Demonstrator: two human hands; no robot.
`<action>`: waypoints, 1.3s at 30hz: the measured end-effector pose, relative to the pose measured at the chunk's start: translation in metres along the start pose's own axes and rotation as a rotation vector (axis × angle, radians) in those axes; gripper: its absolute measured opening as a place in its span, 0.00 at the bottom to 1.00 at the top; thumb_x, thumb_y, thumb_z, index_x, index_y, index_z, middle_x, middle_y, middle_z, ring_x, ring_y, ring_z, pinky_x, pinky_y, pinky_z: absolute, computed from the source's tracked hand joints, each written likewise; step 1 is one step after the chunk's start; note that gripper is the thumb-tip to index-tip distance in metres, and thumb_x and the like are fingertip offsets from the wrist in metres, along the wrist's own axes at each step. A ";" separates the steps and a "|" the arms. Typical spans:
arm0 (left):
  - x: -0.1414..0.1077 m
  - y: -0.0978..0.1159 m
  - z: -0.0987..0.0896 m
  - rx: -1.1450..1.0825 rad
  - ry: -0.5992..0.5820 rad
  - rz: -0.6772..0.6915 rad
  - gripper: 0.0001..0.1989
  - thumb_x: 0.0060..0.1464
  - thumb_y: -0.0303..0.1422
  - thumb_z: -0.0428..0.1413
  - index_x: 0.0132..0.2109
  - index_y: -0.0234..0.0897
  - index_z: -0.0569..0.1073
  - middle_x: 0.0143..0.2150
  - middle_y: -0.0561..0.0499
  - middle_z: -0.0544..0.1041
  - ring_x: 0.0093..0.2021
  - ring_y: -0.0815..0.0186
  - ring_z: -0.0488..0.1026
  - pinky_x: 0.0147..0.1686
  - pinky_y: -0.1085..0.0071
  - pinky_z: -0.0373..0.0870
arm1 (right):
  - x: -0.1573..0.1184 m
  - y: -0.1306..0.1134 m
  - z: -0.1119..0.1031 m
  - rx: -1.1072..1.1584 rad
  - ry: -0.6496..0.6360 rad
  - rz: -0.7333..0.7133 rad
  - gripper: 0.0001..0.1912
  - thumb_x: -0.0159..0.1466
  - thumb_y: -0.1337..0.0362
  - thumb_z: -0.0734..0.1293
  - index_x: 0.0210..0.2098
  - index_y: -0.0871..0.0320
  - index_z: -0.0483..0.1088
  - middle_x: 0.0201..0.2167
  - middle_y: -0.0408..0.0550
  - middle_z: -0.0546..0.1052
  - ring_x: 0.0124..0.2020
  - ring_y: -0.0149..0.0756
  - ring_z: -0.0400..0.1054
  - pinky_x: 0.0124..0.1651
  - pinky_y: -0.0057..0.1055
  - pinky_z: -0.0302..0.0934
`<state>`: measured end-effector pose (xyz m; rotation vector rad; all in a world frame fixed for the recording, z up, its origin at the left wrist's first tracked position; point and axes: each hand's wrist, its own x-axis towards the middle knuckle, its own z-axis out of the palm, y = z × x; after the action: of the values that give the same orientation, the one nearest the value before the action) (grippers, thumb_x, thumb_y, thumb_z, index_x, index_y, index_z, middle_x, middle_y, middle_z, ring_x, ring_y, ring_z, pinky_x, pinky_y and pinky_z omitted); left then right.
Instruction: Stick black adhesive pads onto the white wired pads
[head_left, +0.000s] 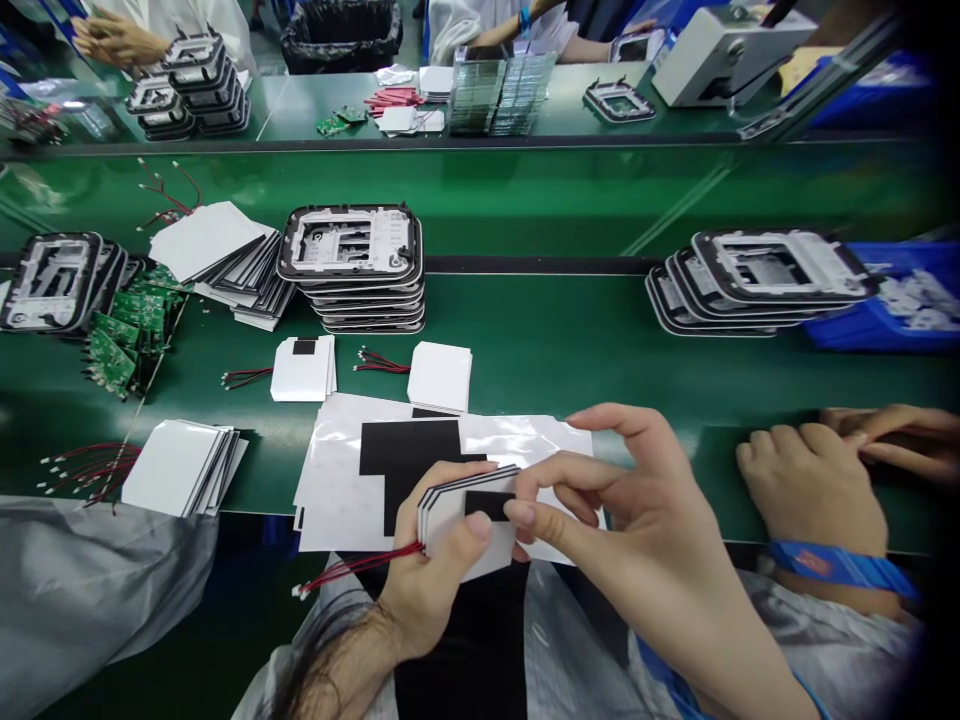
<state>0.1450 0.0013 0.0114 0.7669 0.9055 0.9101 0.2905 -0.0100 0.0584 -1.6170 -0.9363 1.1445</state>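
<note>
We're on a factory assembly line here: a long green conveyor belt [525, 215] runs well beyond the left hand [435, 565], with stacked black-and-white frames [351, 265] just ahead of it and green circuit boards [124, 335] off to its left. Across the belt, other workers' hands [112, 40] sort more frames (same parts, second bench), and a co-worker's wrist-strapped hand [814, 495] rests beside the right hand [622, 500].

Even overhead light is flooding the scene, glaring off the glossy sheet [525, 438] and green belt [525, 190]. Edges are bending, the right corners are darkening, and far benches are softening.
</note>
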 end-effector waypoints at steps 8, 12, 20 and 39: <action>-0.001 0.007 0.006 -0.165 -0.029 -0.086 0.13 0.52 0.38 0.62 0.45 0.44 0.77 0.37 0.52 0.80 0.31 0.69 0.77 0.34 0.74 0.74 | 0.002 0.003 -0.001 -0.026 -0.018 -0.040 0.25 0.56 0.59 0.74 0.42 0.47 0.54 0.22 0.35 0.76 0.18 0.32 0.64 0.21 0.29 0.59; -0.002 0.008 0.007 -0.165 -0.020 -0.090 0.12 0.52 0.37 0.62 0.45 0.42 0.77 0.37 0.51 0.80 0.30 0.68 0.77 0.34 0.74 0.75 | 0.000 0.003 -0.001 -0.020 -0.021 -0.049 0.24 0.56 0.61 0.73 0.42 0.46 0.54 0.22 0.34 0.76 0.18 0.31 0.64 0.20 0.28 0.59; -0.001 0.004 0.006 -0.152 -0.028 -0.051 0.11 0.53 0.36 0.61 0.45 0.45 0.77 0.39 0.52 0.80 0.29 0.69 0.77 0.33 0.73 0.75 | 0.001 -0.002 0.000 -0.026 -0.013 0.010 0.24 0.56 0.59 0.73 0.41 0.47 0.54 0.22 0.36 0.76 0.18 0.32 0.63 0.20 0.30 0.58; 0.001 0.005 0.010 -0.123 0.046 -0.052 0.10 0.52 0.37 0.62 0.43 0.44 0.78 0.38 0.51 0.80 0.31 0.66 0.77 0.31 0.73 0.75 | 0.001 0.003 0.002 -0.121 0.039 -0.014 0.22 0.56 0.59 0.72 0.43 0.49 0.56 0.24 0.37 0.74 0.18 0.30 0.58 0.19 0.28 0.58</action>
<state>0.1525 0.0022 0.0198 0.6161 0.8974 0.9319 0.2892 -0.0091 0.0552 -1.7213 -1.0066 1.0609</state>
